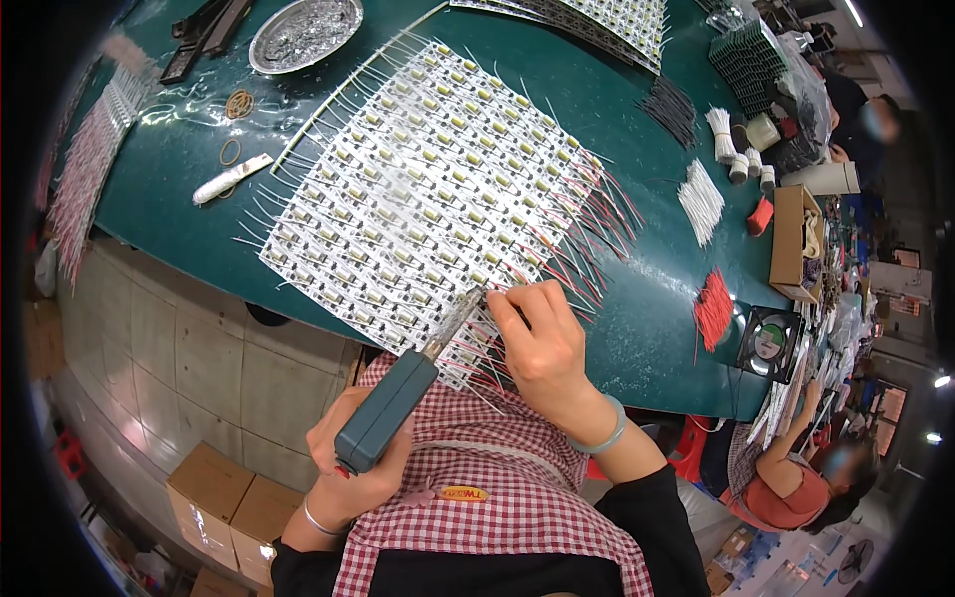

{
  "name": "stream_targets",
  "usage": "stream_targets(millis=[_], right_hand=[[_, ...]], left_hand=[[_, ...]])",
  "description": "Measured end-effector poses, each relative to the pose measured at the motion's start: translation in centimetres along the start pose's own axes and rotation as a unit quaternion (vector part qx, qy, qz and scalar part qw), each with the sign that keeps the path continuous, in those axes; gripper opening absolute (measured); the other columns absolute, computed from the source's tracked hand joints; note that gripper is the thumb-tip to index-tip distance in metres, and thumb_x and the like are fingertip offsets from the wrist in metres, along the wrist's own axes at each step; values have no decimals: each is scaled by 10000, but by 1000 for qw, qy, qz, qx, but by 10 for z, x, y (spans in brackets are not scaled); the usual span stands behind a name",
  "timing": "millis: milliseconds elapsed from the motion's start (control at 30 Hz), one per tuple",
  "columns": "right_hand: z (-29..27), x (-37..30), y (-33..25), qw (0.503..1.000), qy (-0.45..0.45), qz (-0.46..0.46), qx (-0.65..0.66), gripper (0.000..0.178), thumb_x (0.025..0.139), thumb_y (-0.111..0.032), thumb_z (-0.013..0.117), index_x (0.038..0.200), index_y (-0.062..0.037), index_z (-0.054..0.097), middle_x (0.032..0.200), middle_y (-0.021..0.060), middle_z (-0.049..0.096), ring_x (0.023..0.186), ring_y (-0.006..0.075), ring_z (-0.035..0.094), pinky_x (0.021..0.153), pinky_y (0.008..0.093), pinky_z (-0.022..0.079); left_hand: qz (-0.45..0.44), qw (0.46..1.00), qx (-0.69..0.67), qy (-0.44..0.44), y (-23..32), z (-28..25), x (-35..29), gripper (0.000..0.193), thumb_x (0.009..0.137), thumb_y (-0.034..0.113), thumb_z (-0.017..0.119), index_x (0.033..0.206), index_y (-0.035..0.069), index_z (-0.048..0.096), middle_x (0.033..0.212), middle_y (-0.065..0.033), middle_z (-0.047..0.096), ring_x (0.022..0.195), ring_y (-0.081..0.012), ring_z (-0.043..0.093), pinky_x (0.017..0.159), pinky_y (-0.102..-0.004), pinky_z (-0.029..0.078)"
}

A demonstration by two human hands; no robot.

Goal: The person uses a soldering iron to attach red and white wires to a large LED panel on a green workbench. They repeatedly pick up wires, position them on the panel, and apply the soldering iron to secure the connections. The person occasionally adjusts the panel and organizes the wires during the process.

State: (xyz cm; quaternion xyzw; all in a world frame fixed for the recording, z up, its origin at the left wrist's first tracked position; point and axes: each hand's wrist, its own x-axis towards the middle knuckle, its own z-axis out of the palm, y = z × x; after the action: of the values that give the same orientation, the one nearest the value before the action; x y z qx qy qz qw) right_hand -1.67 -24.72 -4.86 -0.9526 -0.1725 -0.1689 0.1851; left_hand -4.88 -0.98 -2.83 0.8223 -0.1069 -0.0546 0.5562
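Note:
A large white panel of small circuit boards (398,189), dotted with yellowish parts, lies on the table in front of me. My left hand (363,453) is wrapped around a dark green soldering gun (390,408). Its metal tip points up and right, at the panel's near part. Beside that tip, my right hand (545,343) is closed, thumb and forefinger pinching what looks like a thin wire, mostly hidden by the fingers. Red wires (612,214) stick out along the panel's right edge, and pale wires fringe its left edge.
On the green table (647,318) lie red wires (713,308), white wires (701,202), black wires (668,111), a metal dish (304,35) and a white-handled knife (231,181). A small fan (769,341) and cardboard box (793,244) stand right. Two people are at the right.

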Motion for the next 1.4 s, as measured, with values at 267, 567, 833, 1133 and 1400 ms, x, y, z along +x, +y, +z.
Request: stream_targets(millis=[267, 567, 833, 1133, 1400], right_hand=[[-2, 0, 0, 1000, -10, 3, -3, 332, 695, -7, 648, 1015, 77, 653, 936, 126, 578, 843, 278, 571, 681, 350, 507], [1, -4, -1, 999, 17, 24, 14, 316, 700, 27, 662, 1016, 36, 668, 917, 103, 587, 825, 269, 570, 677, 355, 496], [4, -11, -15, 997, 53, 39, 51, 303, 697, 72, 699, 996, 20, 694, 837, 74, 602, 756, 241, 582, 627, 346, 487], [3, -14, -16, 998, 16, 43, 43, 345, 677, 47, 668, 1022, 41, 686, 877, 85, 604, 783, 244, 576, 641, 340, 492], [5, -16, -16, 999, 12, 27, 21, 347, 689, 16, 654, 1034, 52, 679, 898, 92, 605, 785, 246, 565, 642, 330, 499]], left_hand=[[-32, 999, -23, 7, -5, -9, -11, 237, 775, -24, 748, 1003, -71, 702, 943, -170, 708, 788, -240, 707, 712, -313, 558], [-102, 991, -84, 28, -5, -14, -22, 324, 779, 10, 766, 1087, -72, 703, 1000, -179, 727, 851, -216, 723, 756, -306, 569], [-79, 996, -35, -3, -7, -17, -25, 249, 777, -9, 750, 1009, -82, 694, 939, -176, 704, 811, -232, 710, 717, -309, 562], [-55, 998, -24, -27, -15, -12, -30, 225, 765, -26, 752, 974, -79, 686, 930, -173, 693, 798, -251, 702, 704, -314, 549], [-27, 999, -17, 1, -7, -7, -22, 195, 770, -29, 748, 950, -68, 684, 906, -160, 688, 756, -231, 688, 662, -306, 538]])
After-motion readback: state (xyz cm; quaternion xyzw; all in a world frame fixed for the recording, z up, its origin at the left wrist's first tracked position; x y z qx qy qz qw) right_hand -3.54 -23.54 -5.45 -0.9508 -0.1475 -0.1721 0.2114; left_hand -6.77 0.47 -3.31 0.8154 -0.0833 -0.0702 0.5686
